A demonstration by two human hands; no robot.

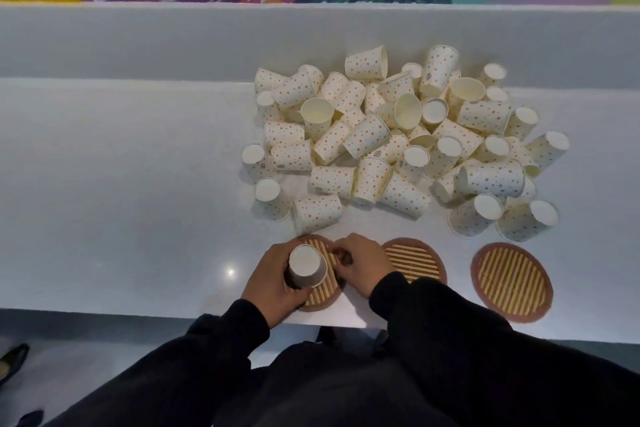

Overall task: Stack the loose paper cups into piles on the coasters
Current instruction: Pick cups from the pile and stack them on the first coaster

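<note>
So the left hand point(277, 279) is wrapped around an upside-down paper cup point(307, 265), base up, sitting over the leftmost coaster point(323, 291) at the near edge of the white tabletop point(121, 184). The right hand point(363, 265) is curled just beside it over the same coaster's right side, fingers bunched; can't tell if it's pinching anything. Two more coasters, middle point(414, 260) and right point(512, 282), sit bare. Behind them is a big messy heap of dotted cups point(398, 139), mostly tipped over.
</note>
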